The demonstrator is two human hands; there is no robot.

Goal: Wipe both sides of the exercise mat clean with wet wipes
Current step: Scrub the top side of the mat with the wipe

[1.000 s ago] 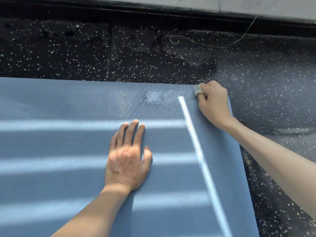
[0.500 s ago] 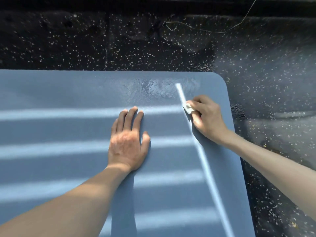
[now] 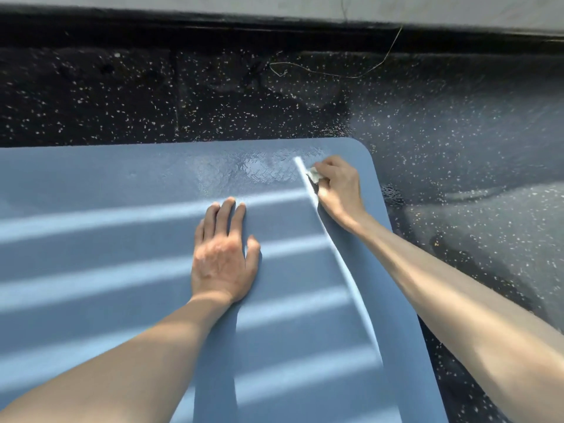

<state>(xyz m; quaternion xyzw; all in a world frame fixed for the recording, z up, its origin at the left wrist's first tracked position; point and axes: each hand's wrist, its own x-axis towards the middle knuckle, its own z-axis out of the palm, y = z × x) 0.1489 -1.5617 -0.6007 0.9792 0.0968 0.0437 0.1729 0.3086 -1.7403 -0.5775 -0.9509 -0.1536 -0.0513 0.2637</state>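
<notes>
A blue exercise mat point(image 3: 106, 184) lies flat on the floor and fills the lower left of the view, with sunlit stripes across it. A wet, shiny patch shows near its far right corner. My right hand point(image 3: 338, 187) grips a small crumpled white wet wipe point(image 3: 315, 174) and presses it on the mat beside that patch. My left hand point(image 3: 224, 257) lies flat on the mat with straight fingers, to the left of and nearer than the right hand.
Black rubber floor with white speckles point(image 3: 457, 132) surrounds the mat on the far and right sides. A thin loose wire point(image 3: 335, 75) lies on the floor beyond the mat. A dark skirting and a pale wall point(image 3: 274, 7) run along the top.
My right hand with the wipe moved from the mat's far right edge down and left, then back toward the far corner. My left hand stayed pressed on the mat.
</notes>
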